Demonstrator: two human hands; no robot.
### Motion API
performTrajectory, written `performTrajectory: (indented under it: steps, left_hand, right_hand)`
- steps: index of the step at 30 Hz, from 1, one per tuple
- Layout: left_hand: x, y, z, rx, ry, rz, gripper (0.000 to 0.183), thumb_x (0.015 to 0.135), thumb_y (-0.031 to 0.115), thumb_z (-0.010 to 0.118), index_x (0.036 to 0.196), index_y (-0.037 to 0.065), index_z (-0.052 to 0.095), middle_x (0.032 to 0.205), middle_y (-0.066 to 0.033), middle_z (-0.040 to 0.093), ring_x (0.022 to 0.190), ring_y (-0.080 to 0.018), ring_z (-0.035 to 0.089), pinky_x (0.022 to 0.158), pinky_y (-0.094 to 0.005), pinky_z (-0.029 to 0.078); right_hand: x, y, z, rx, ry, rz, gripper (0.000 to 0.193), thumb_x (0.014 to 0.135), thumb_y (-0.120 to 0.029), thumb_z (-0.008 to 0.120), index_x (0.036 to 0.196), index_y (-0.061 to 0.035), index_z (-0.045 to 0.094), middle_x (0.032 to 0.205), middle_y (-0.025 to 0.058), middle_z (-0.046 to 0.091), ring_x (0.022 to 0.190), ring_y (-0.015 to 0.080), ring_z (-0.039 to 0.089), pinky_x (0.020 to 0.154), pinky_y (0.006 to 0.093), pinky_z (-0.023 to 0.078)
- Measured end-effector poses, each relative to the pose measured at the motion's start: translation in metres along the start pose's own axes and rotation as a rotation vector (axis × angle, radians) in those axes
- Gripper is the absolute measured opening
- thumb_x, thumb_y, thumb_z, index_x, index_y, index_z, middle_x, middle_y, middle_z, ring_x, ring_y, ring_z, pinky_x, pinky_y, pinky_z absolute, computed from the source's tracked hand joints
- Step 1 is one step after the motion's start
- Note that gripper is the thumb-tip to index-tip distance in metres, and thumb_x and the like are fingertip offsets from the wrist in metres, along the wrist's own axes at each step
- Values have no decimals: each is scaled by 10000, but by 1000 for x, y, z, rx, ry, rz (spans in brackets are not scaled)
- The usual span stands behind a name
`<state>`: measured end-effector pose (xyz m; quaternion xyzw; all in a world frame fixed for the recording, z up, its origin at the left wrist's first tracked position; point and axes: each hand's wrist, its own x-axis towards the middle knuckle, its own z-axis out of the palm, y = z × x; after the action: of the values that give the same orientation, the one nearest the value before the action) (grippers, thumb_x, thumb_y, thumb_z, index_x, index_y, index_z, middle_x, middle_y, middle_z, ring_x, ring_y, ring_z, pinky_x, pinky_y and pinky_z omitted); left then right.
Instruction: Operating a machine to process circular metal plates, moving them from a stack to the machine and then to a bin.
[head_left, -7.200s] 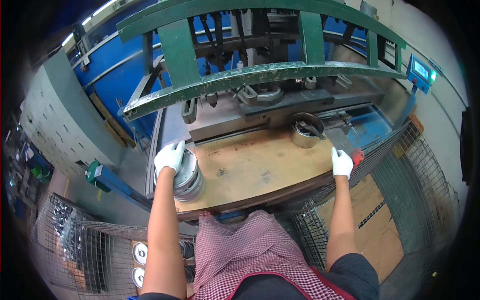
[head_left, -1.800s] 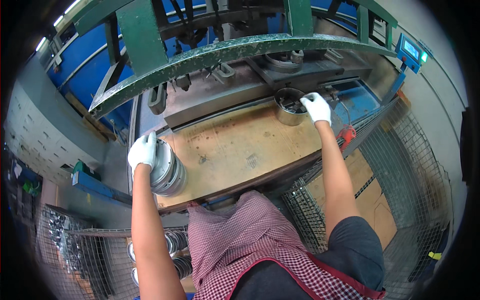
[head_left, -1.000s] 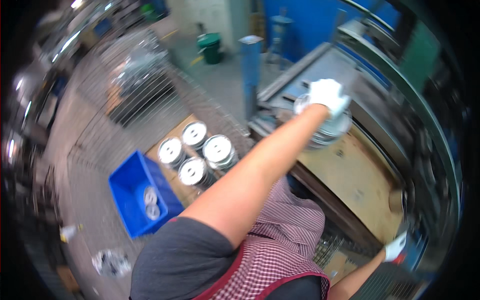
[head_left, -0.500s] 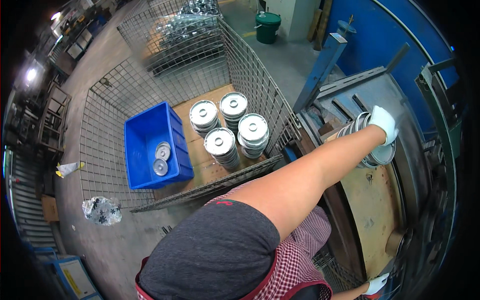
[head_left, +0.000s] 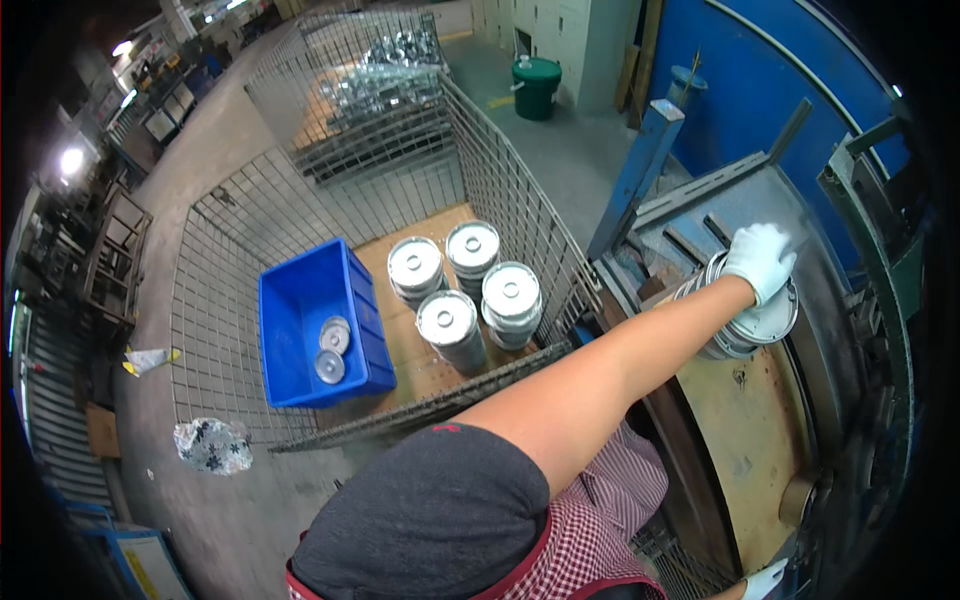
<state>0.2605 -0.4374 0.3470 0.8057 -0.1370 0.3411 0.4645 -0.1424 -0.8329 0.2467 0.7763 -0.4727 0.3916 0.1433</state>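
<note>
My left arm reaches across to the right. Its white-gloved left hand (head_left: 762, 262) rests on a group of round metal discs (head_left: 765, 322), fingers curled over the rim of the top one. The discs are grey, flanged and stacked at the far end of a worn wooden board (head_left: 735, 440); my hand and forearm hide part of them. At the lower right edge only part of my gloved right hand (head_left: 766, 580) shows, beside the near end of the board. Its fingers are partly cut off, and anything in them is hidden.
A wire cage (head_left: 215, 300) on the left holds several stacks of similar discs (head_left: 447, 318) and a blue bin (head_left: 372, 330) with a few small discs (head_left: 330, 366). A blue metal post (head_left: 640, 180) stands beyond the bench. Farther back is a green bucket (head_left: 536, 90).
The view has tilted up, so most things sit lower in it. My left hand has stayed at the discs, its fingers now more curled. My right hand has slipped partly out of view.
</note>
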Motion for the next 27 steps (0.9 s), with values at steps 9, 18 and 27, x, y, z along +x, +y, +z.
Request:
performTrajectory:
  steps: [9, 18, 27]
  left_hand:
    - [-2, 6, 9, 396, -513, -4, 418, 893, 405, 484, 799, 89, 742, 817, -141, 704, 817, -335, 669, 739, -455, 469]
    - [9, 16, -2, 405, -709, 28, 421, 897, 365, 427, 922, 90, 743, 941, -179, 706, 863, -350, 686, 747, -462, 533]
    - [43, 27, -12, 516, -882, -21, 516, 956, 468, 349, 1202, 119, 639, 1220, -185, 612, 1160, -367, 557, 980, -435, 431]
  right_hand:
    - [6, 15, 25, 282, -276, -29, 353, 976, -369, 454, 1137, -99, 615, 1102, 81, 632, 960, 248, 616, 816, 341, 481]
    - [4, 130, 111, -537, -188, -471, 505, 957, -135, 352, 1459, -82, 364, 1478, 88, 412, 1325, 181, 424, 1080, 282, 365]
    - [28, -20, -30, 255, -368, 332, 458, 922, -463, 487, 1116, -95, 680, 1070, 168, 676, 1029, 352, 624, 915, 416, 469]
